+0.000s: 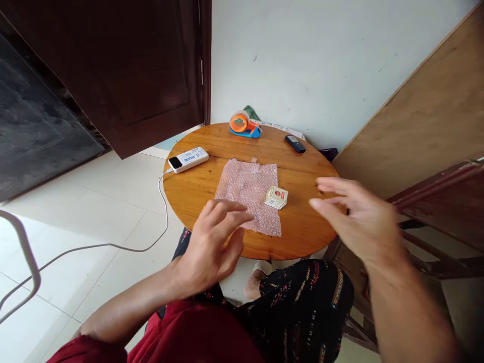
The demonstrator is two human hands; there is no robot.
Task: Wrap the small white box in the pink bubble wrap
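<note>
- Grip: both hands open. L hand had fingers loosely bent, thumb apart from them; R hand had thumb & fingers spread, slightly blurred.
- L hand pos.: above near edge of table, fingertips overlapping bubble wrap in view; contact w/ wrap could not be determined.
- R hand pos.: over R side of table, well apart from L hand, fingertips pointing twd. small box.
- Small box: cream, red mark on top, printing on near side. Sat at R edge of bubble wrap, btwn. the two hands, nearer the wrap's near end; whether fully on wrap not clear.
- Bubble wrap: pinkish, spread flat approx. mid-table, small pale tab at far edge.
- Power bank: white w/ dark end, lying at table's L side; white cable plugged in, running down & across tiled floor.
- Tape dispenser: orange/blue, at far edge of table, roll fitted.
- Dark handheld device: far R of table, lying flat; exact type not det.
- Surroundings: pale wall behind table, dk. brown door far L, wooden board on R.
</note>
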